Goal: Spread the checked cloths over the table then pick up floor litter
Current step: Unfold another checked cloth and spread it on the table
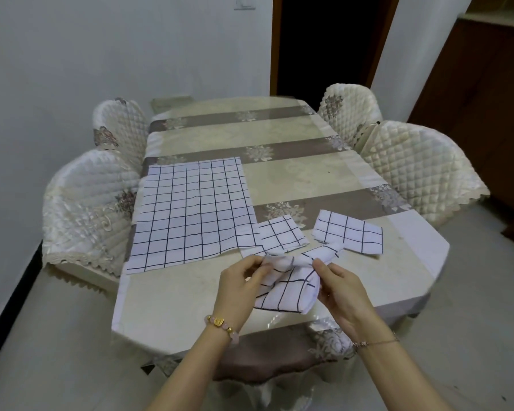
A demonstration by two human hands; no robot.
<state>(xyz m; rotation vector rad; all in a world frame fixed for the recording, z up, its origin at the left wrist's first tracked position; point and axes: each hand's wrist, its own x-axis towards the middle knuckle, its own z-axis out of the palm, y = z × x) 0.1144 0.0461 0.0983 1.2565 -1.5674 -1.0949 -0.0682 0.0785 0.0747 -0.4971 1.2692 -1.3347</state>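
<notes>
A large white cloth with a dark check (193, 212) lies spread flat on the left half of the table (294, 179). Two small folded checked cloths lie near the middle, one (282, 232) beside the spread cloth and one (350, 234) further right. A third, bunched checked cloth (288, 289) is lifted just above the near edge of the table. My left hand (241, 287) pinches its left end and my right hand (339, 287) grips its right end.
Quilted cream chairs stand on both sides: two on the left (92, 209) (119, 126) and two on the right (416, 164) (350, 111). A dark doorway (324, 46) is behind the table. A brown cabinet (487, 99) stands at the right. Pale floor (57, 336) surrounds the table.
</notes>
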